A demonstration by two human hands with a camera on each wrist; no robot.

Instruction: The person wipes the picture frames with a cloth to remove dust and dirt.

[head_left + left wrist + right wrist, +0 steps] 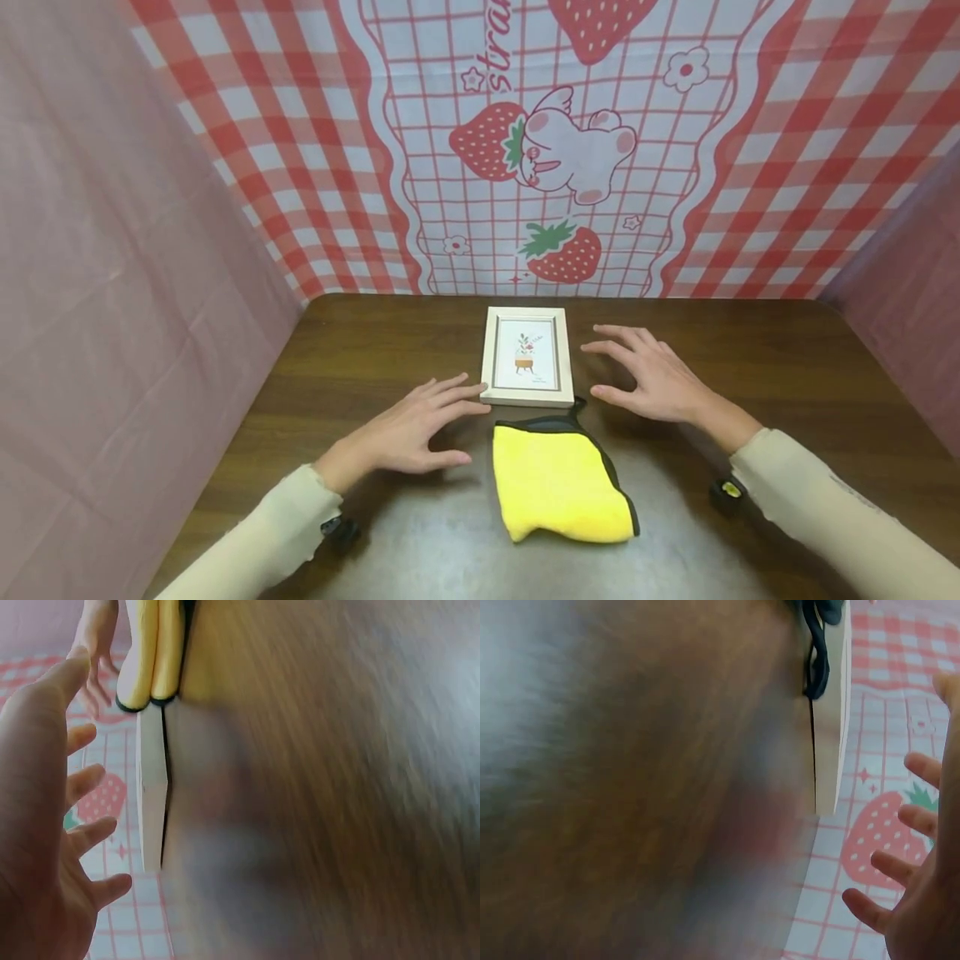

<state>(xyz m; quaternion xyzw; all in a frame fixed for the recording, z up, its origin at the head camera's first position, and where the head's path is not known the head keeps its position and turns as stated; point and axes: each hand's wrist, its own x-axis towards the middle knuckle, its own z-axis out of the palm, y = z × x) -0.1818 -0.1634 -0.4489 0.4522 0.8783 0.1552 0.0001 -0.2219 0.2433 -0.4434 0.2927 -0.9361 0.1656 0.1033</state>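
A cream picture frame [489, 354] with a potted-plant print lies face up near the back of the table. Just in front of it is a folded yellow cloth [562, 483] with black edging and a black loop. My left hand [420, 425], fingers spread, hovers by the frame's lower left corner; its fingertips overlap that corner in the head view. To the right of the frame, my right hand [652, 375] is held over the table with fingers apart and nothing in them. The wrist views show the frame's side edge [154, 787] beside the left fingers and the cloth's loop [817, 660] against the frame.
The brown wooden table [360, 333] reaches back to a red-and-white checked strawberry curtain [322, 167]. Plain pink cloth [135, 250] hangs along the left side, with more pink cloth [900, 242] on the right. Both wrists wear small black devices [726, 493].
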